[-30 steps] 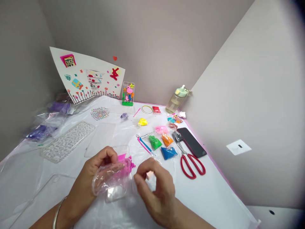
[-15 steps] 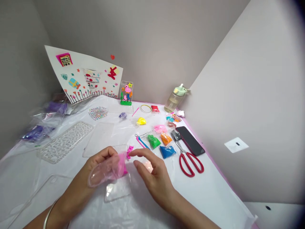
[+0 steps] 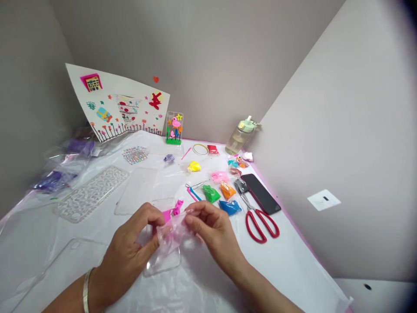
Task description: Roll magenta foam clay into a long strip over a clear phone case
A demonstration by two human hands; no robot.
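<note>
A clear plastic bag (image 3: 174,237) with a pink tint is stretched between my two hands. My left hand (image 3: 130,248), a bangle at its wrist, pinches one side of it. The fingers of my right hand (image 3: 215,234) are closed on the bag's other end. Bright pink clay (image 3: 177,208) shows just behind the bag; whether it is inside or outside I cannot tell. Under the hands lies a clear phone case (image 3: 163,265), partly covered by the bag and fingers.
Red-handled scissors (image 3: 260,224) and a black phone (image 3: 260,193) lie at the right. Bagged clay in green (image 3: 210,193), orange (image 3: 227,190) and blue (image 3: 230,208) sits ahead. A water bottle (image 3: 239,137), a decorated phone case (image 3: 174,127) and gems (image 3: 136,154) stand or lie farther back.
My right hand, earlier apart with fingers spread, has closed on the bag. My left hand has turned back-up, and the bag has swung from lying over the left wrist to between both hands.
</note>
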